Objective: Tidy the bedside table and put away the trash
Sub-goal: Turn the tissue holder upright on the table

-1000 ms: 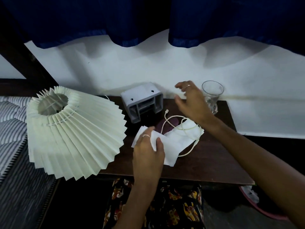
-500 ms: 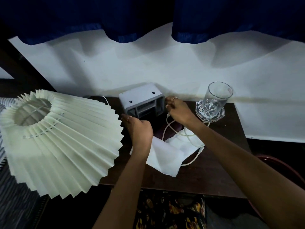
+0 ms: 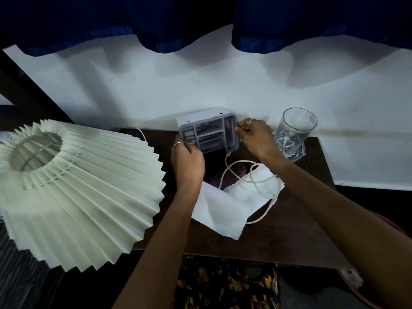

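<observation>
**Early stage: organiser in hand, trash still out**

Your left hand (image 3: pixel 188 159) and right hand (image 3: pixel 256 139) both grip the grey plastic compartment organiser (image 3: pixel 208 131), one at each end, tilted up at the back of the dark wooden surface (image 3: pixel 289 233). Not yet done: crumpled white paper (image 3: pixel 225 206) still lies mid-surface, with the white cable (image 3: pixel 249 175) looped over it. Clear drinking glass (image 3: pixel 294 134) stands just right of your right hand. Looks like most tidying remains.

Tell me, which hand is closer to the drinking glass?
Right. The right hand sits just beside the glass, gripping the grey organizer; the left hand holds the organizer's far side.
</observation>
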The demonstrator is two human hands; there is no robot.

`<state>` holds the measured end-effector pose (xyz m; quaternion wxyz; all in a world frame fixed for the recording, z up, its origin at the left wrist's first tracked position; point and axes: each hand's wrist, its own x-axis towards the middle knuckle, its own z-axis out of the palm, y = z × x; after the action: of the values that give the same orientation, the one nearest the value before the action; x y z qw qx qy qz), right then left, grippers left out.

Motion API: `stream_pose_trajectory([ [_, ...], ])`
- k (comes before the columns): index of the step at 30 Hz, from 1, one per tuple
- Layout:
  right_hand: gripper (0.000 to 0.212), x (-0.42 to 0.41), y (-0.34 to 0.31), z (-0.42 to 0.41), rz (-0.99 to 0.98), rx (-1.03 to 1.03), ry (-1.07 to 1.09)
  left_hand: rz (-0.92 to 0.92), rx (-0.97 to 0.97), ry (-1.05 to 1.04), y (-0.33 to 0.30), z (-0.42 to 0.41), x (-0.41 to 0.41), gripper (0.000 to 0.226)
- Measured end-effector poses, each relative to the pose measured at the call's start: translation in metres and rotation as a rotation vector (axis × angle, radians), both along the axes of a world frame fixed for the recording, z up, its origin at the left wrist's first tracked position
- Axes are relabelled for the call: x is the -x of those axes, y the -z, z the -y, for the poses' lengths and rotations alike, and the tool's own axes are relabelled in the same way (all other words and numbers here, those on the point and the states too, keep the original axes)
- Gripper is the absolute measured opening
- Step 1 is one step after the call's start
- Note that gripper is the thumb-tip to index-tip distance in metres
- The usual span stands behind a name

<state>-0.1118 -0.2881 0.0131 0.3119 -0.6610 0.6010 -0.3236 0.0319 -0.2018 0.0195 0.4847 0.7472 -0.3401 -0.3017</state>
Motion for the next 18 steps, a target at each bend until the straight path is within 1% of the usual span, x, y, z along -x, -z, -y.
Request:
stream_pose_trajectory([
  [4, 0.017, 0.007, 0.002, 0.0, 0.013, -0.016, 0.043, -0.007, 0.025, 0.027, 0.003, 0.006, -0.002, 0.036],
  [8, 0.009, 0.016, -0.005, 0.001, 0.054, -0.063, 0.045, -0.057, 0.014, 0.02, -0.003, 0.008, 0.003, 0.046],
  [10, 0.012, 0.02, -0.009, 0.0, 0.01, -0.04, 0.042, -0.068, 0.008, 0.031, -0.007, 0.009, 0.004, 0.051],
  [13, 0.018, 0.028, -0.011, 0.002, 0.029, -0.094, 0.056, -0.065, 0.02, 0.069, -0.013, 0.007, 0.007, 0.055],
  [18, 0.024, 0.03, -0.017, 0.005, -0.028, -0.151, 0.075, -0.074, -0.048, 0.123, -0.022, 0.006, 0.012, 0.049],
])
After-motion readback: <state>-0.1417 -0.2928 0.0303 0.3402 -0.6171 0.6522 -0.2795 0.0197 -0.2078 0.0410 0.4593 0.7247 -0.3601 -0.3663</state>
